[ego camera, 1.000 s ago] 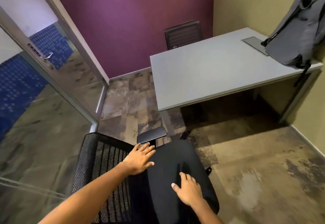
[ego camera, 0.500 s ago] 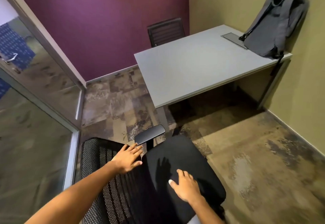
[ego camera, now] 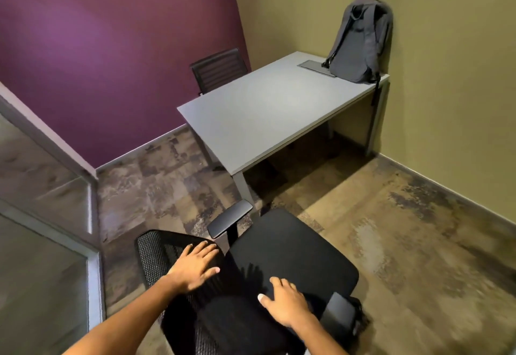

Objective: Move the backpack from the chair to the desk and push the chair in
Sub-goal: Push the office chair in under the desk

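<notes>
The grey backpack point(ego camera: 358, 45) stands upright on the far right corner of the grey desk point(ego camera: 265, 112), leaning against the yellow wall. The black office chair point(ego camera: 290, 257) stands on the carpet in front of the desk, apart from it, its seat facing the desk. My left hand point(ego camera: 192, 266) lies flat on the top of the mesh backrest, fingers spread. My right hand point(ego camera: 283, 304) rests palm down on the chair near the back of the seat, beside the right armrest point(ego camera: 339, 315). Neither hand is closed around anything.
A second dark chair point(ego camera: 219, 70) is tucked in at the desk's far side by the purple wall. A flat cable cover point(ego camera: 314, 66) lies in the desk top beside the backpack. A glass partition with a metal frame point(ego camera: 92, 209) runs along the left. Patterned carpet lies between chair and desk.
The view has swung right, so the desk and backpack sit further left in frame. Both hands stay on the chair, whose right armrest has come into view.
</notes>
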